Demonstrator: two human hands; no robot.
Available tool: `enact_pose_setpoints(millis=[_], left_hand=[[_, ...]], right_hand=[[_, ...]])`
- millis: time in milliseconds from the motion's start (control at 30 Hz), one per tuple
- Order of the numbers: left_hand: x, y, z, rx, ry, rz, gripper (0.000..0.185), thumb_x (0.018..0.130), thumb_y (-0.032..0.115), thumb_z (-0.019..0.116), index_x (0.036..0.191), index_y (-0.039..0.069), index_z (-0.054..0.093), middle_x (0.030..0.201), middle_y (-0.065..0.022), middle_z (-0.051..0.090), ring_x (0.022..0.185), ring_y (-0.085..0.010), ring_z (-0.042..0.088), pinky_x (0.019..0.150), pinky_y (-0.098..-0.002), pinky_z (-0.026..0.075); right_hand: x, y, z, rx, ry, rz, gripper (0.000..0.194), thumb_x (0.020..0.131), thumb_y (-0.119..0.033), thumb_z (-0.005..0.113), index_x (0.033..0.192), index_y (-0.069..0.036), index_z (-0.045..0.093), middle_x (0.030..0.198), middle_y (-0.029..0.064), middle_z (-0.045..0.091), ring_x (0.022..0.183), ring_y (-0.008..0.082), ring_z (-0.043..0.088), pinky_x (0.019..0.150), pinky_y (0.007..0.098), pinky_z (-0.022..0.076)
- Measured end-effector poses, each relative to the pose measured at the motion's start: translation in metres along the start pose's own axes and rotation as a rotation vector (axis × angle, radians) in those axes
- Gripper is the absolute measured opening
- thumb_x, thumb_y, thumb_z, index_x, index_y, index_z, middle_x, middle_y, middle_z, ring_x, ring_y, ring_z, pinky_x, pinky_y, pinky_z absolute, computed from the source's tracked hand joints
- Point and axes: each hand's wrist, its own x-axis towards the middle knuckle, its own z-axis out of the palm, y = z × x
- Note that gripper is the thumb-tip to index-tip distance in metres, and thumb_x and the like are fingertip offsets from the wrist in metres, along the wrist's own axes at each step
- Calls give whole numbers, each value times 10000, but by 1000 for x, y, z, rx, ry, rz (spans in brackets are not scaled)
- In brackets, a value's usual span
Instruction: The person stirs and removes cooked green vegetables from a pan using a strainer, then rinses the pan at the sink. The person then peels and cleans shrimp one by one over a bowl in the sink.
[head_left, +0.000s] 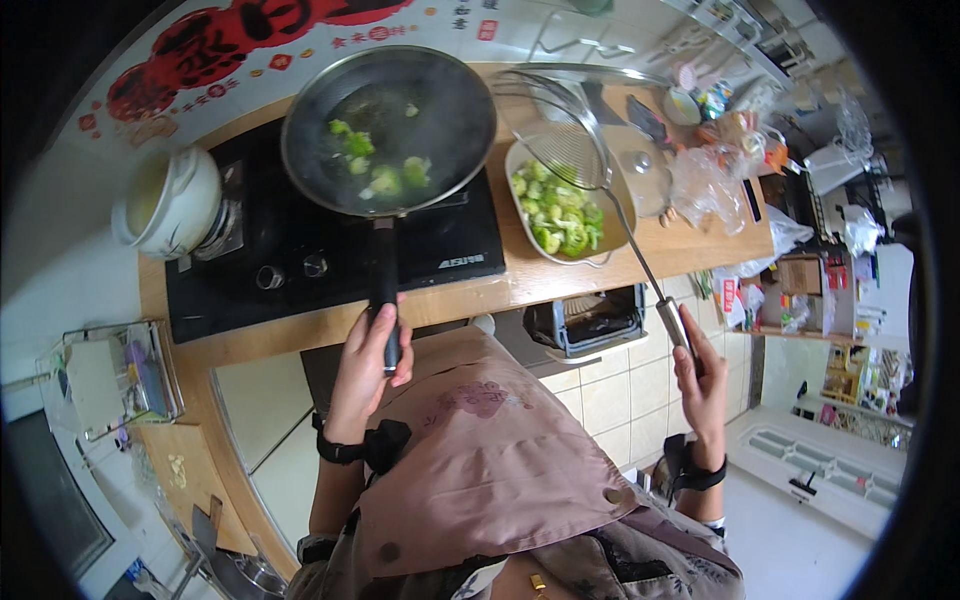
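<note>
My left hand grips the black handle of a dark frying pan over the black gas stove. Pieces of green vegetable, which look like halved Brussels sprouts, lie in the steaming pan. In my right hand is the metal handle of a wire-mesh strainer. Its mesh basket hangs over the back part of a white dish on the counter, right of the stove. Many cut green sprouts fill part of that dish. How much the mesh holds, if anything, I cannot tell.
A white pot stands at the stove's left. A glass lid, plastic bags and a phone lie on the counter to the right. An open bin is below the counter's edge. Garlic pieces lie on a board at lower left.
</note>
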Motion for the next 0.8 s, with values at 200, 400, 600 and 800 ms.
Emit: enact_pose_setpoints(millis=[200, 400, 600, 800], left_hand=[[0, 1, 1, 48, -15, 4, 384, 1030, 303, 401, 1291, 23, 433, 776, -28, 482, 454, -86, 415, 384, -229, 304], [-1, 1, 0, 30, -46, 19, 393, 1024, 325, 417, 1279, 27, 440, 771, -27, 480, 457, -82, 424, 387, -224, 308], [-1, -1, -1, 28, -38, 40, 401, 1020, 329, 428, 1277, 22, 449, 771, -30, 489, 460, -80, 433, 387, -227, 316], [0, -1, 0, 32, -30, 26, 401, 1018, 323, 435, 1281, 20, 445, 769, -34, 495, 455, -85, 442, 385, -228, 325]], right_hand=[[62, -72, 6, -318, -315, -372, 424, 872, -87, 622, 1292, -97, 569, 880, 209, 663, 720, 353, 657, 653, 324, 510], [122, -97, 47, -494, -262, -689, 433, 865, -120, 642, 1290, -180, 584, 757, 204, 628, 619, 365, 603, 586, 386, 483], [183, -117, 68, -611, -118, -878, 434, 881, -187, 630, 1308, -234, 569, 652, 179, 603, 564, 344, 594, 549, 414, 472], [209, -120, 90, -814, -49, -1043, 429, 909, -249, 588, 1336, -258, 540, 611, 124, 609, 530, 306, 594, 509, 386, 470]])
